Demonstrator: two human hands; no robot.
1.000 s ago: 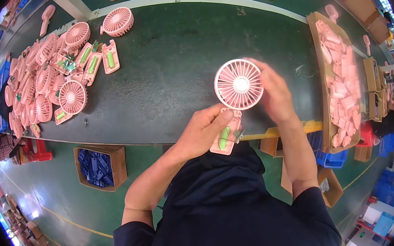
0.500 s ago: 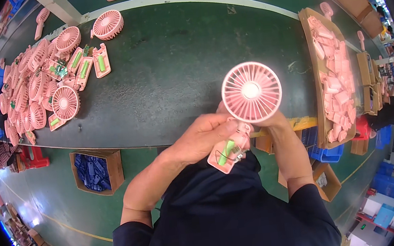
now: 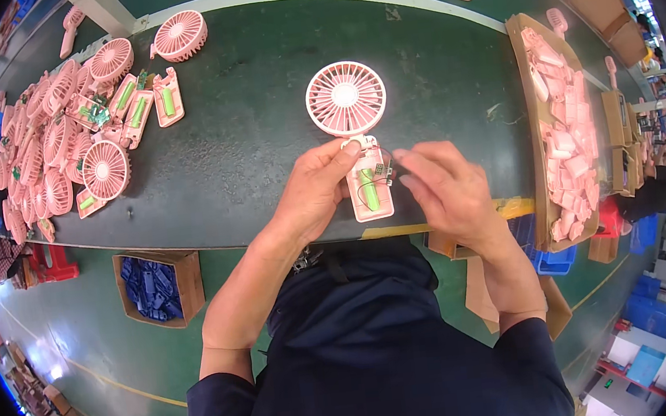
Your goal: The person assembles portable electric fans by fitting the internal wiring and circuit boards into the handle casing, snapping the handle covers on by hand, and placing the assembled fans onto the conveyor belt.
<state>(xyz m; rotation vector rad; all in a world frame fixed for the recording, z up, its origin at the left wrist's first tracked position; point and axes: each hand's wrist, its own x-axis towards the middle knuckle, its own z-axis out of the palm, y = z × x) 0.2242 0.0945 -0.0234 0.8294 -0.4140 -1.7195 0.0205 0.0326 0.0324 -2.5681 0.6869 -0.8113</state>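
Observation:
A pink handheld fan (image 3: pixel 346 98) with its handle opened lies over the near part of the dark green table. My left hand (image 3: pixel 314 184) grips it at the neck, thumb on top. Inside the handle shell show a green battery cell (image 3: pixel 369 190), thin wires and a small circuit board (image 3: pixel 381 170). My right hand (image 3: pixel 449 187) is just right of the handle, thumb and forefinger apart beside the board and wires. Whether its fingertips touch a wire cannot be made out.
A heap of pink fans (image 3: pixel 59 147) covers the table's left side, some with open handles. At right stands a cardboard box (image 3: pixel 535 138) of pink handle covers. Below the table edge are a carton of blue parts (image 3: pixel 188 284) and a blue crate (image 3: pixel 556 261).
The fan has moved away from my body and left, down toward the table, its handle now pointing nearly straight at me. My right hand has come from behind the fan to the handle's right side.

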